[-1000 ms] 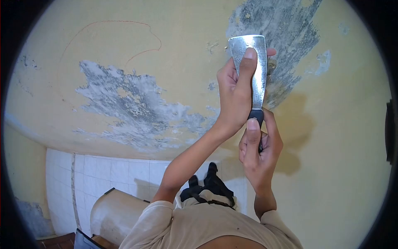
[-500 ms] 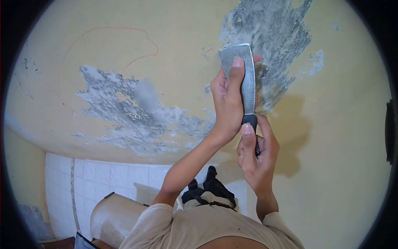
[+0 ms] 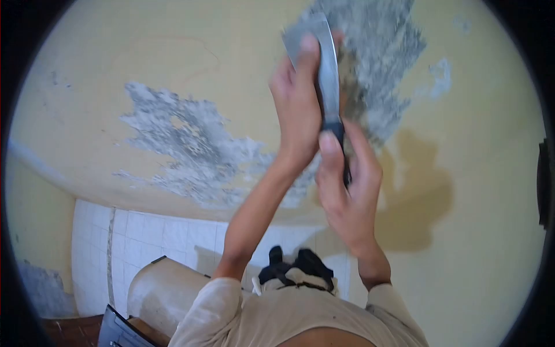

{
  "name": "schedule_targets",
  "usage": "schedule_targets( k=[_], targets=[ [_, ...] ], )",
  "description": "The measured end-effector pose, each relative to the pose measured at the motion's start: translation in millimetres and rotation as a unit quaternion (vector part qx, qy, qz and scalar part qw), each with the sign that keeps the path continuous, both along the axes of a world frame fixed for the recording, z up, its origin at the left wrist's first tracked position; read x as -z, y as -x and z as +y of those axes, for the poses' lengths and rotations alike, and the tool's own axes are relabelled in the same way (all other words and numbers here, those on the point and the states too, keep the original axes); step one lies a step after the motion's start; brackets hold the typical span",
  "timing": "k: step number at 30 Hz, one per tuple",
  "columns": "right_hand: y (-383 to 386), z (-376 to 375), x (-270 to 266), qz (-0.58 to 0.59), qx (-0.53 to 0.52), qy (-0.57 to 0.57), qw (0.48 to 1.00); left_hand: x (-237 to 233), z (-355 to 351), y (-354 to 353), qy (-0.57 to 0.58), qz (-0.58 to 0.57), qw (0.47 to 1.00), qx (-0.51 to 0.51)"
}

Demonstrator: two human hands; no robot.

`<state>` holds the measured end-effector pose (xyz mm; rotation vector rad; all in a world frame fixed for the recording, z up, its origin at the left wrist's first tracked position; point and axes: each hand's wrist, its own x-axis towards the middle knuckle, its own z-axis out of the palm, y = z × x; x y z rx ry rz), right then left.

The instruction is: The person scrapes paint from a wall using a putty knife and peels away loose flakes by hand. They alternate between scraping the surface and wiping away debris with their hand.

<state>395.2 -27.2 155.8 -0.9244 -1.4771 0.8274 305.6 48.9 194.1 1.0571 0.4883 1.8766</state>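
Observation:
A putty knife (image 3: 329,81) with a wide metal blade and black handle is held up before the wall, blade end upward. My left hand (image 3: 296,113) grips its blade, thumb pressed on the front face and fingers behind it. Lower down, my right hand (image 3: 352,185) is closed round the handle, the thumb lying along it near the blade. Behind the knife, a large grey patch (image 3: 381,63) of bare, scraped surface shows in the yellow wall (image 3: 485,173). Part of that patch is hidden by the hands and blade.
Left of my hands spreads another scraped grey-white patch (image 3: 199,139). A faint red line (image 3: 173,38) curves above it. Below are a white tiled floor (image 3: 144,228), a beige curved object (image 3: 162,289) and a dark panel (image 3: 118,332). A dark object (image 3: 542,185) sits at the far right.
Both hands and the putty knife have moved up and slightly left in view, with the blade now over the upper grey patch. The grip on the knife stays much the same.

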Motion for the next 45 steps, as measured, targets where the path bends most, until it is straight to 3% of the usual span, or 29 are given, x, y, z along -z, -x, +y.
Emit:
schedule_targets(
  k=[1,3,4,5,6,7,8,12,14,17,18,19,21,22,23,25,26,28,29,31,32,33,35,37,39,42,45],
  targets=[
    [-3.6,-5.1,-5.9,0.039,-0.035,0.069,0.996,11.4,-0.6,-2.8,0.005,0.054,0.996,-0.069],
    [-28.1,-18.7,28.2,0.056,-0.023,0.086,0.994,51.3,-10.0,6.9,0.040,0.035,0.998,-0.045],
    [-43.0,-27.3,46.9,0.074,-0.005,0.103,0.992,67.9,-9.0,17.7,0.002,0.119,0.973,-0.200],
    [-59.0,-35.3,62.8,0.083,-0.007,0.129,0.988,74.0,-7.5,31.1,-0.035,0.198,0.914,-0.352],
    [-75.9,-43.2,79.7,0.088,-0.013,0.161,0.983,68.7,-5.4,42.0,-0.036,0.197,0.910,-0.363],
    [-90.6,-48.6,100.9,0.068,0.004,0.192,0.979,60.0,-1.6,53.2,-0.105,0.300,0.810,-0.494],
    [-103.6,-54.8,120.8,0.051,0.021,0.226,0.973,50.7,2.9,59.1,-0.168,0.397,0.675,-0.599],
    [-146.6,-77.8,161.1,0.045,0.016,0.285,0.957,19.4,42.4,51.9,-0.237,0.410,0.606,-0.639],
    [-161.3,-80.1,165.6,0.012,0.017,0.253,0.967,24.9,58.7,59.6,-0.190,0.341,0.652,-0.650],
    [-173.8,-74.4,147.6,0.021,0.014,0.238,0.971,14.4,56.9,46.3,-0.144,0.241,0.667,-0.690],
    [-177.4,-73.8,142.2,0.022,0.011,0.240,0.970,19.4,58.5,36.4,-0.173,0.333,0.594,-0.711],
    [-180.8,-72.4,137.5,0.038,0.012,0.230,0.972,21.4,57.7,33.2,-0.173,0.336,0.590,-0.713],
    [-187.4,-69.1,135.3,0.058,0.010,0.218,0.974,19.0,57.5,29.0,-0.197,0.431,0.492,-0.730],
    [-190.5,-67.7,136.6,0.055,0.016,0.208,0.976,10.7,51.0,36.5,-0.130,0.393,0.530,-0.740],
    [-193.2,-66.7,137.5,0.051,0.023,0.199,0.978,0.2,42.3,47.7,-0.132,0.395,0.527,-0.741],
    [-195.5,-66.4,137.0,0.060,0.015,0.203,0.977,-15.0,28.1,63.2,-0.102,0.246,0.579,-0.771],
    [-196.6,-65.2,135.4,0.065,0.007,0.207,0.976,-7.6,21.9,59.3,-0.100,0.243,0.577,-0.774],
    [-190.1,-56.6,129.6,0.066,-0.041,0.201,0.976,26.5,-3.8,49.0,-0.119,0.295,0.719,-0.618],
    [-182.4,-51.6,126.0,0.071,-0.084,0.198,0.974,48.4,-14.6,26.0,-0.120,0.329,0.712,-0.609],
    [-158.7,-40.2,109.2,0.058,-0.149,0.159,0.974,83.8,-37.0,-13.5,-0.047,0.391,0.832,-0.392],
    [-145.7,-34.4,96.8,0.032,-0.170,0.131,0.976,96.6,-38.8,-26.1,0.012,0.346,0.895,-0.280],
    [-131.8,-30.1,80.8,0.026,-0.198,0.131,0.971,97.8,-41.5,-39.6,0.055,0.200,0.968,-0.142],
    [-106.2,-17.7,55.5,0.012,-0.222,0.132,0.966,78.9,-40.4,-51.5,0.097,0.089,0.990,-0.054],
    [-82.6,-6.4,41.1,-0.016,-0.216,0.077,0.973,57.9,-31.2,-44.2,0.096,0.110,0.988,-0.059],
    [-63.5,1.6,28.8,-0.004,-0.200,0.099,0.975,43.5,-18.2,-33.8,0.093,0.134,0.985,-0.060],
    [-35.8,0.0,21.0,0.024,-0.154,0.108,0.982,30.9,-6.2,-25.4,0.065,0.048,0.996,-0.027],
    [-19.6,-6.1,25.4,0.043,-0.101,0.110,0.988,38.8,2.8,-17.8,0.067,0.042,0.997,0.018]
  ],
)
